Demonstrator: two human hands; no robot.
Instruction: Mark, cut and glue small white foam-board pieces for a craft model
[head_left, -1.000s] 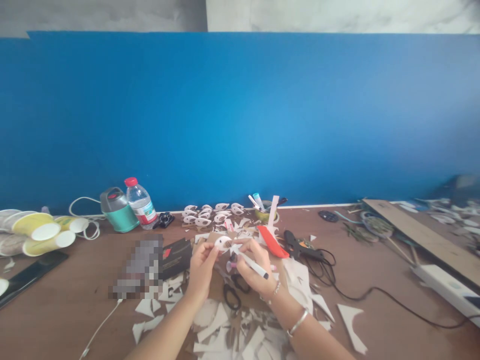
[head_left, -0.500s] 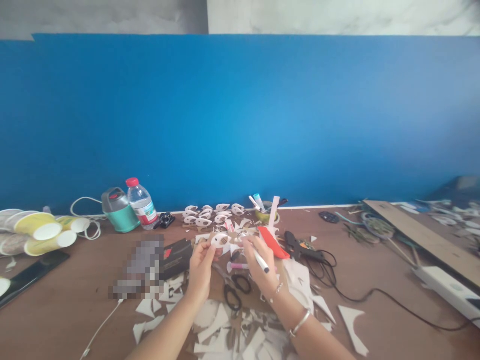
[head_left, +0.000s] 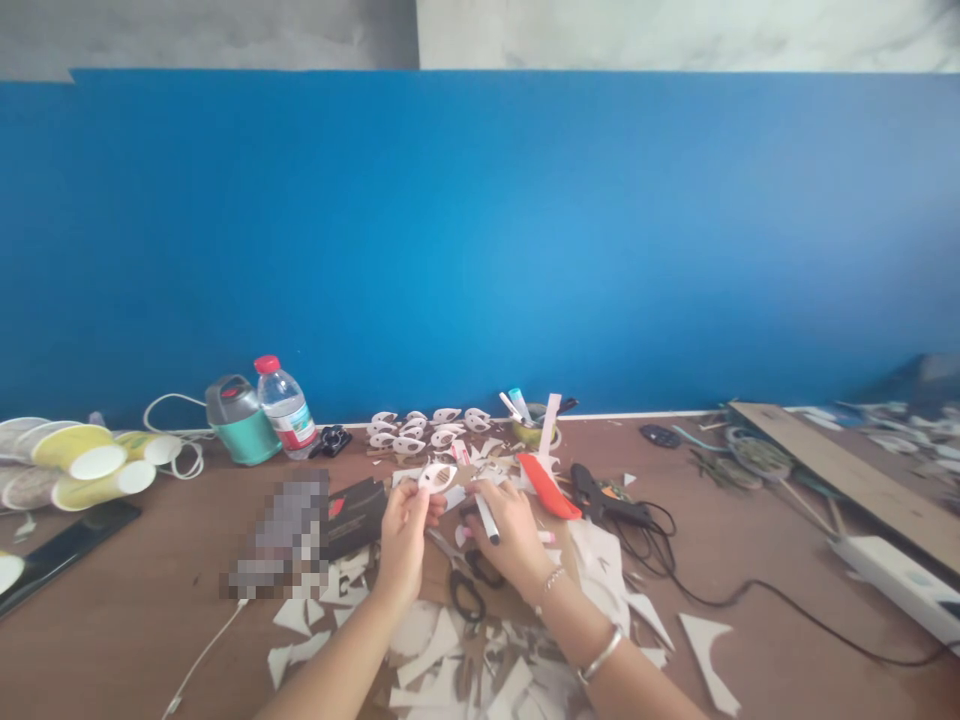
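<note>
Between the thumb and fingers of my left hand is a small white bird-shaped cutout with dark markings. My right hand, wearing a bracelet and a silver bangle, holds a white marker whose black end points down toward me. Its fingertips reach low over the clutter just right of the cutout; what they touch there is hidden. Black-handled scissors lie below and between both hands. A pink-and-white tube-like object is partly covered by my right hand.
Similar white cutouts stand in rows at the back. White scraps cover the front. A glue gun with a black cord and an orange piece lie right. A water bottle and black box are left.
My right hand has moved slightly left and down, away from the cutout, with the marker turned more upright. The cutout has tilted in my left hand.
</note>
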